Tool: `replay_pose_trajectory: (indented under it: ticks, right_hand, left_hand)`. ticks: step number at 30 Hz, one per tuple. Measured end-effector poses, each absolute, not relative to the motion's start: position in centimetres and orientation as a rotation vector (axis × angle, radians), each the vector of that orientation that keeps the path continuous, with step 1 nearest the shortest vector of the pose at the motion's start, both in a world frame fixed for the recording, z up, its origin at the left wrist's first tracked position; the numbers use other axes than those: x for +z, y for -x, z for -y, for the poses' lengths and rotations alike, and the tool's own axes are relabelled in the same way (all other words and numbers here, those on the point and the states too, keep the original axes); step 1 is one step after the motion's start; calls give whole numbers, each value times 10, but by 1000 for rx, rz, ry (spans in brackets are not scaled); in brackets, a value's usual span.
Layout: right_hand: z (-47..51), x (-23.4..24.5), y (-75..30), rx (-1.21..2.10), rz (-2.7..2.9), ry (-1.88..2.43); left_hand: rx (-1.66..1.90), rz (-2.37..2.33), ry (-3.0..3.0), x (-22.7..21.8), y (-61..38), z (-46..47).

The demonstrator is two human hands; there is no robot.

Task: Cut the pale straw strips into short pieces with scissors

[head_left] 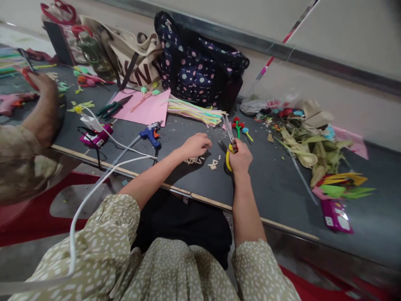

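Note:
My right hand grips scissors with yellow handles, their blades pointing away from me and slightly apart. My left hand hovers or rests just above the table, fingers curled together; whatever may be inside them is hidden. Below it lies a scatter of small pale cut pieces, with a smaller cluster of pieces between my two hands. Beyond the scissor tips are a bundle of pastel pipe cleaners, a red-and-green pipe-cleaner flower and a small blue-and-yellow one.
A blue glue gun and pliers lie left, by pink paper. White cables cross my left arm's side. Bags line the back. Dried husks and a purple box are right. Another person's hand works far left.

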State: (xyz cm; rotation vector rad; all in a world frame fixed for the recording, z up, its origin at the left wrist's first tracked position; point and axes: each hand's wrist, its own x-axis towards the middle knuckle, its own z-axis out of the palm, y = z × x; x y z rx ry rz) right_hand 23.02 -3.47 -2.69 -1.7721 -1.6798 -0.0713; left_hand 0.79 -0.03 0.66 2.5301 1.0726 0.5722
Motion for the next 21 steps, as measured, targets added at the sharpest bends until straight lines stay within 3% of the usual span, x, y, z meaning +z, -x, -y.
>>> replay_pose_trajectory:
  ticks: [10, 17, 21]
  right_hand:
    - [36, -23, -231, -40, 1632, 1831]
    - [35, -27, -233, -45, 1657, 1786]
    - [35, -27, -232, -29, 1642, 1768]
  left_hand:
    - [347, -638, -2778, -5, -61, -17]
    - [474, -697, -2658, -14, -58, -15]
    - [741, -838, -2249, -7, -41, -15]
